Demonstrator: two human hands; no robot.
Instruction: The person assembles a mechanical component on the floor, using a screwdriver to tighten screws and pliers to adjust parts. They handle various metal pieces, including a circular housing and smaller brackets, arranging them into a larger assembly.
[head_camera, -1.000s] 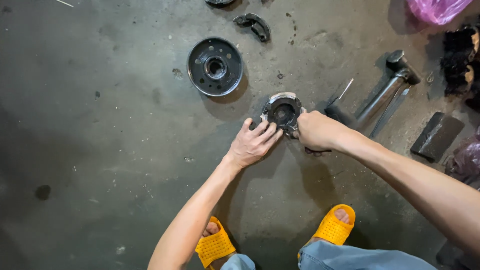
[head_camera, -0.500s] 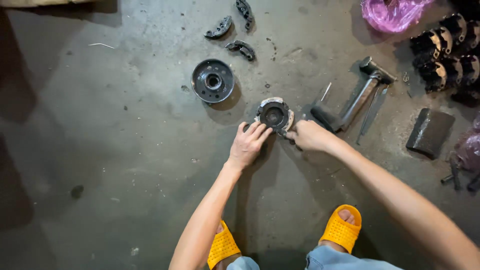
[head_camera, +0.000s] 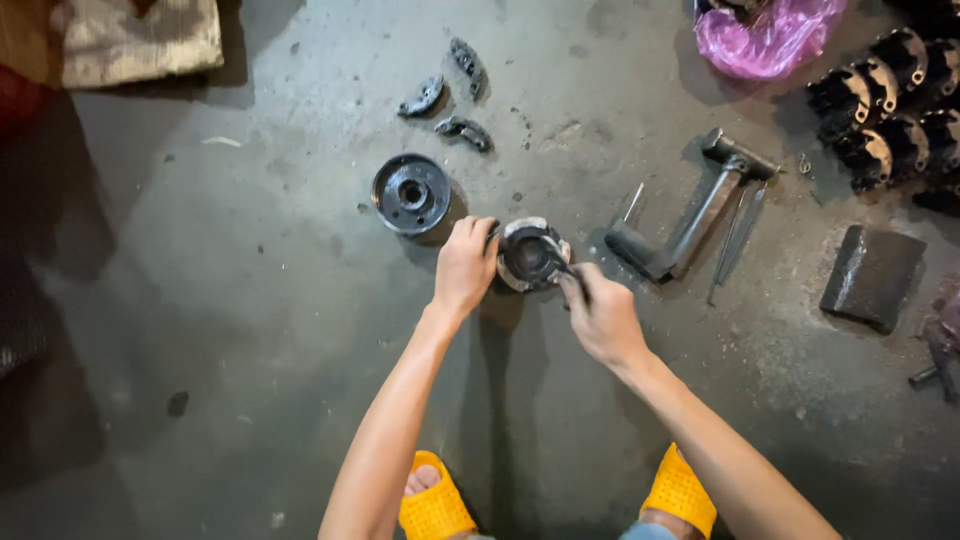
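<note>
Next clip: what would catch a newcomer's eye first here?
Mid-frame, the left hand grips a round metal hub on the concrete floor while the right hand works a thin tool into its centre. A dark flanged disc lies just left of it. Bright yellow sandals at the bottom edge and a pink plastic bag top right stand out.

Both bare forearms reach forward and converge toward the round metal hub (head_camera: 530, 256) on the floor. The left hand (head_camera: 465, 265) lies knuckles up just left of the hub, fingers curled over its left edge. The right hand (head_camera: 600, 315) sits just below and right of the hub, closed in a fist-like grip, thumb and forefinger pinched on a thin dark tool (head_camera: 562, 265) that points up-left into the hub.
</note>
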